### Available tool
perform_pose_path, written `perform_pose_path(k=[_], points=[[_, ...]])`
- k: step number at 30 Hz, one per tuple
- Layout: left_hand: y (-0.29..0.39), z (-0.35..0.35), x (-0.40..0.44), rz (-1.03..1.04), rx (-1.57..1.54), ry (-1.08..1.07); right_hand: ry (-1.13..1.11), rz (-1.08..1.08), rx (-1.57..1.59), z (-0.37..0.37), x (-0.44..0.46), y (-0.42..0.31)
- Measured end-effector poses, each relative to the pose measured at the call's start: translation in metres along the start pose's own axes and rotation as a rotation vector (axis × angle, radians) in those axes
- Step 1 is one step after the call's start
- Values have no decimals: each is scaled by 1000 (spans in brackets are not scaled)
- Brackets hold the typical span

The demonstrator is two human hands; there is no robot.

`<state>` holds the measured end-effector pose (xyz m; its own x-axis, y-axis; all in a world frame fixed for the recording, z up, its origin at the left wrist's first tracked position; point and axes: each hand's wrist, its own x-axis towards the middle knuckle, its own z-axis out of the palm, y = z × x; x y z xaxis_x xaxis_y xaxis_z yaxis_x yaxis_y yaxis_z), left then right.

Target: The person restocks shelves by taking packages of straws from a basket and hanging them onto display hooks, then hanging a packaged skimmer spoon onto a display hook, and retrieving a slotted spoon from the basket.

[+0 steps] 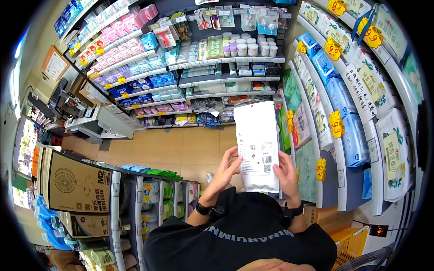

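Observation:
A white flat package [257, 140] with a small hang hole at its top is held upright in front of my chest, its printed side with a barcode and QR codes facing me. My left hand [227, 170] grips its left edge, thumb on the front and fingers partly behind it. My right hand [286, 174] holds the lower right edge the same way. The fingertips behind the package are hidden.
Stocked shelves [230, 58] stand ahead, and more shelves with tissue packs [332, 95] rise close on the right. A fan box [79, 180] tops the left shelf. A yellow basket [348, 246] is at lower right, and a counter [104, 119] farther left.

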<state>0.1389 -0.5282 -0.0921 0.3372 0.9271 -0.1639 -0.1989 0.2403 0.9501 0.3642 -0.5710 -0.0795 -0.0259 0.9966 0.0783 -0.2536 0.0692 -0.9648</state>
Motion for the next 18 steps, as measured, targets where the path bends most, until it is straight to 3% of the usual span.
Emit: perform_pose_path(k=[7, 18], points=[[5, -3, -8, 26, -85, 147, 61, 51, 0, -15, -5, 16], [2, -4, -10, 97, -62, 136, 102, 17, -3, -8, -13, -1]])
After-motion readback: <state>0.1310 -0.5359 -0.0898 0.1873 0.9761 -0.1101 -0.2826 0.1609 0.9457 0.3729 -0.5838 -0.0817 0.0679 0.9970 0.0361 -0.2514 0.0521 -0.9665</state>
